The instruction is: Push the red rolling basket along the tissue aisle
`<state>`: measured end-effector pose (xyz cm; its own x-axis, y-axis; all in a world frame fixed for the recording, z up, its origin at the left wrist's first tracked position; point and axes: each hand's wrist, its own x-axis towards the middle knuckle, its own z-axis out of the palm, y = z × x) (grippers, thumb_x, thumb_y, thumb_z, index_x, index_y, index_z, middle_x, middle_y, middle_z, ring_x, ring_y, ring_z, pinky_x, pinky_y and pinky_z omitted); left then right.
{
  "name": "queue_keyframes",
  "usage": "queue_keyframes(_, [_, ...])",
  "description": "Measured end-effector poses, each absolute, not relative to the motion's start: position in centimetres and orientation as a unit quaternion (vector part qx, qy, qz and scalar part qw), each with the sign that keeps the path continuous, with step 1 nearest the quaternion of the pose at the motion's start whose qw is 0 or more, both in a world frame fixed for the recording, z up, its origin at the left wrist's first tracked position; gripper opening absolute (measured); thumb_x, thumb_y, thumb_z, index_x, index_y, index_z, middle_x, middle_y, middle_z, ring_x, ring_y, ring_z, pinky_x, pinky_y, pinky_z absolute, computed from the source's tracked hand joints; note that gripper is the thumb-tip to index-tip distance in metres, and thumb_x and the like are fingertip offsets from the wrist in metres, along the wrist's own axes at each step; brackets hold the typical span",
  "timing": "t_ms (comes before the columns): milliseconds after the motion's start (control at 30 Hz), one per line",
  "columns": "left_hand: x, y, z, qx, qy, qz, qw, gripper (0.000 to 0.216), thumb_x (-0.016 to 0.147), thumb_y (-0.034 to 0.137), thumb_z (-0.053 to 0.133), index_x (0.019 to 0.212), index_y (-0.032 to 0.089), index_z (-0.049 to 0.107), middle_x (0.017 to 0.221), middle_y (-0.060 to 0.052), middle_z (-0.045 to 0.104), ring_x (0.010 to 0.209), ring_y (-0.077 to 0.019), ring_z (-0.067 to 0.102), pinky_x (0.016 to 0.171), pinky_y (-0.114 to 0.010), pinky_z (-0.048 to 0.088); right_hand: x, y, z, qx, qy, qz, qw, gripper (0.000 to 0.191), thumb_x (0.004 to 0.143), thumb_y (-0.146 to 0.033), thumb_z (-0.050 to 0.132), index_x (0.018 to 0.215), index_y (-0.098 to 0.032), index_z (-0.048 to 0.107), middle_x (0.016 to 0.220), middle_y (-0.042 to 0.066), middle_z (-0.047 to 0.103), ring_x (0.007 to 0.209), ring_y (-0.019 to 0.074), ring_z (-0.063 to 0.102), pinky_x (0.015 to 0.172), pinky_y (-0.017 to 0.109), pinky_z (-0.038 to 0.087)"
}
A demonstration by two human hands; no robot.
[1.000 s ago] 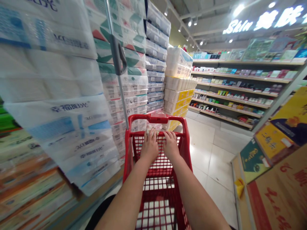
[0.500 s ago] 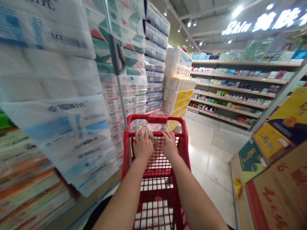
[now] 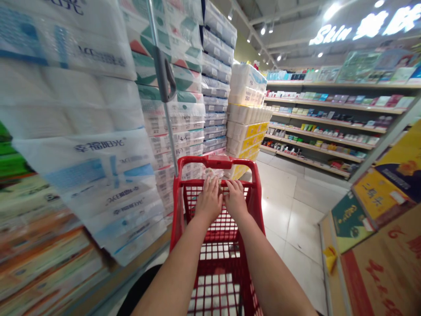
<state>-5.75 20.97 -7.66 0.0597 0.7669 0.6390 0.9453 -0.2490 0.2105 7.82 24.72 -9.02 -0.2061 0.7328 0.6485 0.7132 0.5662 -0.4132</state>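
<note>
A red shopping cart (image 3: 257,206) stands in front of me, its mesh basket below my arms. My left hand (image 3: 209,199) is bent over the inner crossbar, pressing on a crumpled cloth (image 3: 221,188) that is mostly hidden beneath the palm and fingers. Close beside it, my right hand (image 3: 236,199) curls its fingers over the same bar. The two hands nearly touch. Beyond them runs the raised red handle (image 3: 219,162). A metal pole (image 3: 169,127) with a grey grip (image 3: 163,74) rises from the cart's left side.
Tall stacks of wrapped paper rolls (image 3: 121,175) line the left, close to the cart. More yellow-and-white packs (image 3: 245,131) stand ahead. Boxes (image 3: 371,267) stand on the right beside the tiled floor (image 3: 279,193). Shelves of small goods (image 3: 329,109) fill the back.
My left hand has slid right along the bar towards my right hand, and less of the cloth shows now. My right hand stays on the bar. The view has shifted slightly.
</note>
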Motion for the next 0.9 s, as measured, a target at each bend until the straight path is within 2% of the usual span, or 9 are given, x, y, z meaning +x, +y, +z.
queue_keyframes(133, [-5.98, 21.05, -7.82, -0.614, -0.675, -0.384, 0.141, 0.057, 0.090, 0.025, 0.037, 0.144, 0.010, 0.034, 0.151, -0.014, 0.036, 0.142, -0.0325, 0.024, 0.110, -0.053, 0.037, 7.83, 24.69, -9.05, -0.464, -0.778, 0.011, 0.424, 0.055, 0.076, -0.006, 0.044, 0.130, -0.011, 0.055, 0.135, 0.013, 0.051, 0.132, 0.0276, 0.031, 0.111, 0.046, 0.033])
queue_keyframes(300, [-5.98, 21.22, -7.95, -0.716, -0.579, -0.367, 0.133, 0.054, 0.089, 0.024, 0.040, 0.140, 0.009, 0.041, 0.147, -0.012, 0.042, 0.142, -0.0309, 0.024, 0.114, -0.049, 0.032, 7.82, 24.78, -9.13, -0.463, -0.778, 0.008, 0.424, 0.055, 0.076, -0.006, 0.042, 0.130, -0.011, 0.055, 0.135, 0.012, 0.050, 0.132, 0.0280, 0.030, 0.111, 0.047, 0.033])
queue_keyframes(500, [-6.13, 21.39, -8.09, -0.641, -0.637, -0.406, 0.139, 0.054, 0.089, 0.022, 0.037, 0.141, 0.007, 0.039, 0.149, -0.016, 0.038, 0.144, -0.0320, 0.018, 0.115, -0.054, 0.029, 7.79, 24.70, -8.99, -0.461, -0.780, 0.008, 0.422, 0.056, 0.076, -0.005, 0.042, 0.130, -0.011, 0.055, 0.134, 0.013, 0.051, 0.132, 0.0282, 0.031, 0.111, 0.047, 0.033])
queue_keyframes(633, [-6.02, 21.58, -8.24, -0.714, -0.581, -0.373, 0.116, 0.054, 0.089, 0.023, 0.038, 0.140, 0.007, 0.041, 0.149, -0.013, 0.039, 0.144, -0.0296, 0.017, 0.117, -0.050, 0.029, 7.83, 24.69, -8.99, -0.460, -0.777, 0.009, 0.429, 0.055, 0.076, -0.006, 0.042, 0.129, -0.013, 0.055, 0.134, 0.012, 0.051, 0.132, 0.0279, 0.030, 0.110, 0.048, 0.034])
queue_keyframes(733, [-6.42, 21.64, -8.15, -0.660, -0.632, -0.382, 0.137, 0.051, 0.090, 0.019, 0.033, 0.138, 0.004, 0.043, 0.147, -0.016, 0.041, 0.145, -0.0283, 0.018, 0.118, -0.049, 0.025, 7.94, 24.73, -8.98, -0.455, -0.781, 0.009, 0.428, 0.055, 0.076, -0.006, 0.043, 0.130, -0.014, 0.055, 0.134, 0.012, 0.051, 0.132, 0.0278, 0.031, 0.110, 0.048, 0.034])
queue_keyframes(833, [-6.36, 21.54, -8.14, -0.605, -0.671, -0.398, 0.159, 0.054, 0.088, 0.021, 0.037, 0.138, 0.001, 0.041, 0.148, -0.020, 0.037, 0.145, -0.0311, 0.017, 0.119, -0.053, 0.020, 7.93, 24.71, -8.91, -0.454, -0.783, 0.010, 0.425, 0.057, 0.075, -0.005, 0.043, 0.130, -0.014, 0.055, 0.134, 0.012, 0.051, 0.132, 0.0275, 0.032, 0.110, 0.047, 0.034])
queue_keyframes(900, [-5.91, 21.45, -8.23, -0.642, -0.645, -0.386, 0.152, 0.056, 0.087, 0.024, 0.041, 0.139, 0.001, 0.040, 0.150, -0.020, 0.035, 0.145, -0.0323, 0.017, 0.118, -0.055, 0.021, 7.86, 24.66, -8.85, -0.457, -0.780, 0.014, 0.427, 0.057, 0.075, -0.005, 0.043, 0.130, -0.014, 0.055, 0.134, 0.012, 0.052, 0.132, 0.0275, 0.031, 0.110, 0.048, 0.034])
